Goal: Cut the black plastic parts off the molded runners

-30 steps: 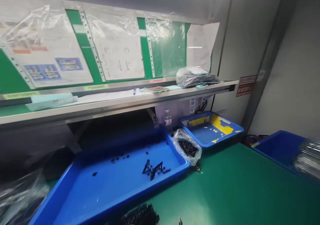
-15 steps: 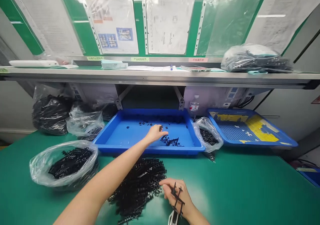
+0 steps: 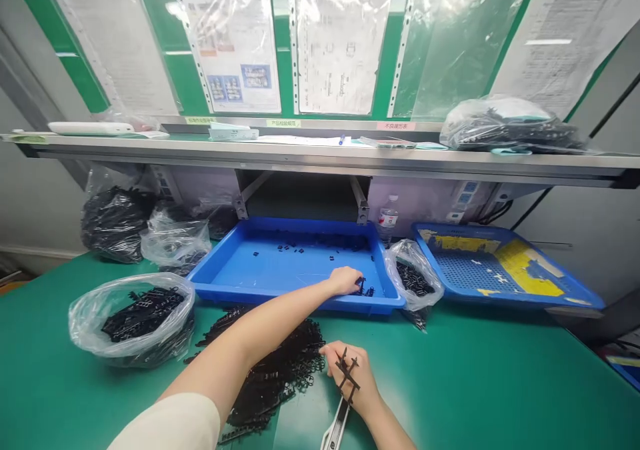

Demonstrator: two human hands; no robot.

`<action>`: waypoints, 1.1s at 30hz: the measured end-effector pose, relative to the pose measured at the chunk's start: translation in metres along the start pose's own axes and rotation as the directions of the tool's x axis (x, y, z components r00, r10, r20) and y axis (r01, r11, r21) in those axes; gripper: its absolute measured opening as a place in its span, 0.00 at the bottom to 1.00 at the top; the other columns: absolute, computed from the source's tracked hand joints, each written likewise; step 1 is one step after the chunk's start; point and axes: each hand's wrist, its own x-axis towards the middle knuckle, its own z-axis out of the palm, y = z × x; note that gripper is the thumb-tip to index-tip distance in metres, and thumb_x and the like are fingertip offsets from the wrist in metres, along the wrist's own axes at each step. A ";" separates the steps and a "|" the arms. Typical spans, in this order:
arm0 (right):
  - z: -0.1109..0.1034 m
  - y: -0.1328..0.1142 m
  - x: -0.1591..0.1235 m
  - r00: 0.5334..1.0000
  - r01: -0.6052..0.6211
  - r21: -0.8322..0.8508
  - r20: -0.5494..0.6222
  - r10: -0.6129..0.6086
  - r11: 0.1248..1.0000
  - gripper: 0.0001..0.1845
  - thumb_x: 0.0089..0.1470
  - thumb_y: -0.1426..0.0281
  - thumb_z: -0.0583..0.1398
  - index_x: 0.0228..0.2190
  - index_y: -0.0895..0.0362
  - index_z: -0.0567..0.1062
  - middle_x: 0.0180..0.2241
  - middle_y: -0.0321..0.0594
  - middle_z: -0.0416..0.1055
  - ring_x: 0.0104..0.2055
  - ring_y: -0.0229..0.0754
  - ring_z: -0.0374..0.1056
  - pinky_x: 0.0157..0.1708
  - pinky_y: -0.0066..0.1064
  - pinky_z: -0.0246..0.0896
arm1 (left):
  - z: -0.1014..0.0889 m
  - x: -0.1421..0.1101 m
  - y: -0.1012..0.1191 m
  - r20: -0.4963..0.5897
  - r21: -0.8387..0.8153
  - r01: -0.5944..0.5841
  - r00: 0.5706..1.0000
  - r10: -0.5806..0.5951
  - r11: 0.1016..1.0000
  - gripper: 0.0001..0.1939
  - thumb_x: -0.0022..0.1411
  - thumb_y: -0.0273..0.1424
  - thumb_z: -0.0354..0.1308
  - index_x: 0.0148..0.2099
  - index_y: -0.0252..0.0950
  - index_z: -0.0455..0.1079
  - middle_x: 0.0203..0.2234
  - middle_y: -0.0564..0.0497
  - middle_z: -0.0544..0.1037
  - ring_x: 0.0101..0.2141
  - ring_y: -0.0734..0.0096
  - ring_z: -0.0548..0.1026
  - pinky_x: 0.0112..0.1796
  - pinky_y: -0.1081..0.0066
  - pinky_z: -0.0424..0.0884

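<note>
Left hand [image 3: 345,281] extended over the front right of the blue tray [image 3: 295,298], fingers curled and closed on a small cluster of black plastic parts [image 3: 369,291], some of which project past the fingertips onto the tray floor. Few more black bits scattered toward the tray's back wall. Right hand [image 3: 356,380] low over the green tabletop [image 3: 465,383], fingers bent, index fingertip at the right edge of a dark heap of black moulded pieces [image 3: 283,370]. A black lattice-shaped part [image 3: 348,375] shows across the back of this hand, above the tip of a white-handled tool [image 3: 334,433]; view too poor to tell whether the fingers grip either. Left forearm crosses above the heap. Left of the heap: open clear bag [image 3: 83,333], rolled rim, filled with black pieces. Right of tray, just beside it: smaller open bag [image 3: 434,290] of black parts; behind that, a plastic bottle [image 3: 389,218]. Further right, blue perforated basket [image 3: 457,273] with yellow patches and several white pieces inside.
</note>
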 end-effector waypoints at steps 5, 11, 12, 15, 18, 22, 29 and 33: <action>0.001 0.001 -0.001 1.000 0.003 0.012 0.016 -0.003 1.000 0.20 0.56 0.66 0.48 0.22 0.59 0.74 0.13 0.35 0.64 0.16 0.36 0.62 0.18 0.24 0.57 | -0.008 -0.002 0.001 0.066 0.006 0.025 0.997 -0.025 1.000 0.18 0.61 0.42 0.52 0.44 0.32 0.66 0.41 0.45 0.70 0.42 0.63 0.68 0.43 0.59 0.66; 0.002 0.003 -0.001 1.000 -0.004 -0.027 0.018 0.005 1.000 0.23 0.58 0.63 0.47 0.22 0.59 0.74 0.12 0.35 0.64 0.14 0.36 0.63 0.15 0.23 0.58 | -0.013 -0.002 0.014 0.040 -0.027 0.119 0.992 -0.118 0.993 0.15 0.63 0.39 0.50 0.44 0.32 0.66 0.41 0.45 0.69 0.41 0.64 0.69 0.42 0.59 0.67; 0.002 0.004 -0.001 1.000 -0.001 -0.037 0.017 0.002 0.999 0.24 0.58 0.62 0.47 0.22 0.59 0.74 0.12 0.35 0.64 0.13 0.36 0.62 0.15 0.23 0.58 | -0.015 -0.003 0.015 0.026 -0.038 0.122 0.992 -0.121 0.992 0.15 0.63 0.38 0.50 0.44 0.32 0.66 0.41 0.45 0.69 0.41 0.65 0.69 0.42 0.60 0.67; 0.001 0.005 -0.001 1.000 0.016 -0.065 0.016 -0.015 0.998 0.23 0.59 0.63 0.47 0.23 0.59 0.74 0.12 0.35 0.64 0.13 0.35 0.62 0.15 0.23 0.59 | -0.024 -0.008 0.015 -0.033 -0.066 0.102 0.994 -0.104 0.993 0.13 0.63 0.36 0.51 0.44 0.32 0.65 0.40 0.45 0.69 0.39 0.65 0.69 0.41 0.61 0.68; -0.001 0.003 -0.001 0.999 0.042 -0.079 -0.001 -0.042 0.996 0.21 0.58 0.65 0.48 0.23 0.59 0.74 0.12 0.34 0.65 0.14 0.35 0.63 0.17 0.22 0.59 | -0.041 -0.021 0.012 -0.105 -0.091 0.046 0.993 -0.055 0.995 0.13 0.63 0.37 0.50 0.43 0.32 0.66 0.39 0.46 0.70 0.38 0.67 0.70 0.39 0.62 0.68; -0.005 -0.003 -0.003 0.996 0.061 -0.086 -0.067 -0.067 0.994 0.20 0.57 0.68 0.48 0.22 0.58 0.74 0.11 0.34 0.64 0.13 0.35 0.62 0.17 0.23 0.58 | -0.062 -0.054 0.014 -0.181 -0.105 -0.056 0.983 0.036 0.993 0.15 0.65 0.38 0.45 0.40 0.33 0.68 0.34 0.49 0.73 0.36 0.66 0.71 0.35 0.69 0.66; -0.006 -0.004 -0.010 0.995 0.066 -0.107 -0.067 -0.073 0.992 0.17 0.56 0.70 0.50 0.23 0.57 0.75 0.12 0.33 0.65 0.15 0.36 0.64 0.23 0.25 0.62 | -0.039 -0.109 0.025 -0.077 -0.112 -0.148 0.987 0.139 0.983 0.10 0.60 0.35 0.49 0.34 0.38 0.70 0.28 0.51 0.75 0.34 0.62 0.72 0.29 0.74 0.61; 0.000 -0.005 -0.011 0.998 0.057 -0.109 -0.027 -0.060 0.992 0.19 0.57 0.68 0.49 0.23 0.57 0.75 0.11 0.33 0.65 0.14 0.35 0.63 0.21 0.25 0.61 | -0.023 -0.110 0.019 0.031 -0.175 -0.164 0.985 0.172 0.971 0.09 0.59 0.31 0.50 0.30 0.35 0.70 0.24 0.50 0.74 0.31 0.63 0.72 0.27 0.74 0.61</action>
